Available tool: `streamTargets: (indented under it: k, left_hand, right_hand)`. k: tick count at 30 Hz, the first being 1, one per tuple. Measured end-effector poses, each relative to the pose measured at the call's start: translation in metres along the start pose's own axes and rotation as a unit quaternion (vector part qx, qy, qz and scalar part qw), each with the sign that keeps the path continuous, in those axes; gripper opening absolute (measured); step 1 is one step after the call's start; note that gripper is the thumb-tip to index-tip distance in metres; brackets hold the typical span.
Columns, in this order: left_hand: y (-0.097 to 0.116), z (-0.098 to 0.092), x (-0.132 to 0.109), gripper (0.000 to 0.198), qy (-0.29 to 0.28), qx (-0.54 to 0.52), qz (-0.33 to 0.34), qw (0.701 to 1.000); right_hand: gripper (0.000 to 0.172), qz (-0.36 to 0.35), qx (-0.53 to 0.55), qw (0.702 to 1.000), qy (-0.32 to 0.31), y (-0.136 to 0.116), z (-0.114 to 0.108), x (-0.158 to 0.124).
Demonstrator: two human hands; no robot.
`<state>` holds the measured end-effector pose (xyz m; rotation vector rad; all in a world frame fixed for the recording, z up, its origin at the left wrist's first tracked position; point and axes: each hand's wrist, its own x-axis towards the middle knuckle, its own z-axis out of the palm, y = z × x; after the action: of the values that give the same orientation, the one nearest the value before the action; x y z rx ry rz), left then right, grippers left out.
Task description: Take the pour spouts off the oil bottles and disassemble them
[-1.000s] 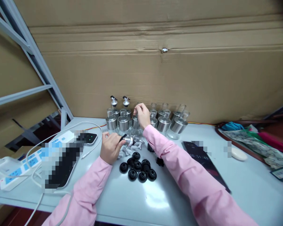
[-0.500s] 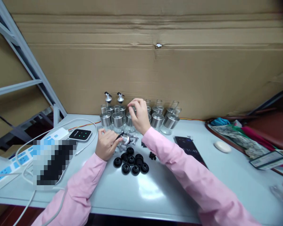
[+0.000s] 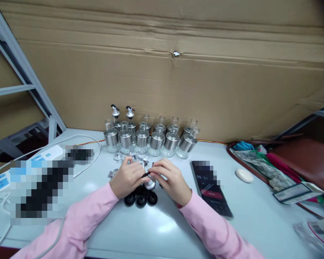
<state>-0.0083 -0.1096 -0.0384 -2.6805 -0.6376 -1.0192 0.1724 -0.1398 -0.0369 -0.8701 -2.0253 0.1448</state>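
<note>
Just over the pile of black ribbed stoppers [image 3: 140,201], a silver bottle pourer [image 3: 150,184] with a black lever is held between my hands. My left hand [image 3: 127,178] is closed on it, thumb and forefinger at the black lever. The fingertips of my right hand [image 3: 173,180] pinch the same pourer from the other side; fingers hide part of it. Loose silver pourer pieces [image 3: 118,156] lie behind my left hand. Beyond them stand several glass bottles with steel sleeves [image 3: 157,141]. Two in the back row carry silver pourers with black levers [image 3: 130,112].
A phone [image 3: 210,189] showing a timer lies right of my right hand, with a white oval object [image 3: 244,175] farther right. A brown bag [image 3: 302,154] sits at the right edge. On the left are a power strip [image 3: 52,154] and white cables. Cardboard [image 3: 162,79] stands behind.
My right hand has come down from the bottles to the pourer and now pinches it. My left hand has moved slightly right with the pourer. The camera view has shifted a little.
</note>
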Motion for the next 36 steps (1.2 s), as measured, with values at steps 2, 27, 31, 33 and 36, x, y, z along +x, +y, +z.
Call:
streamTargets:
  k: [2,27,31,33,36]
  left_hand:
    - [0.002,0.000,-0.001,0.041,-0.002,-0.019,-0.005,1.000]
    - [-0.005,-0.005,-0.016,0.021,0.091,-0.046,-0.083,0.991]
    - [-0.001,-0.004,-0.018,0.019,0.060,-0.087,-0.078,0.991]
    - [0.002,-0.003,-0.018,0.017,0.052,-0.098,-0.067,0.992]
    - [0.004,-0.004,-0.017,0.016,0.053,-0.105,-0.056,0.991]
  right_hand:
    - [0.010,0.021,0.012,1.000,-0.011,-0.002,-0.007,0.000]
    - [0.021,0.368,-0.198,0.890,-0.182,0.050,-0.058,-0.021]
    - [0.026,0.339,-0.268,0.885,-0.174,0.048,-0.042,-0.024]
    - [0.026,0.334,-0.286,0.882,-0.167,0.041,-0.034,-0.024]
    - [0.021,0.344,-0.272,0.879,-0.185,0.031,-0.028,-0.021]
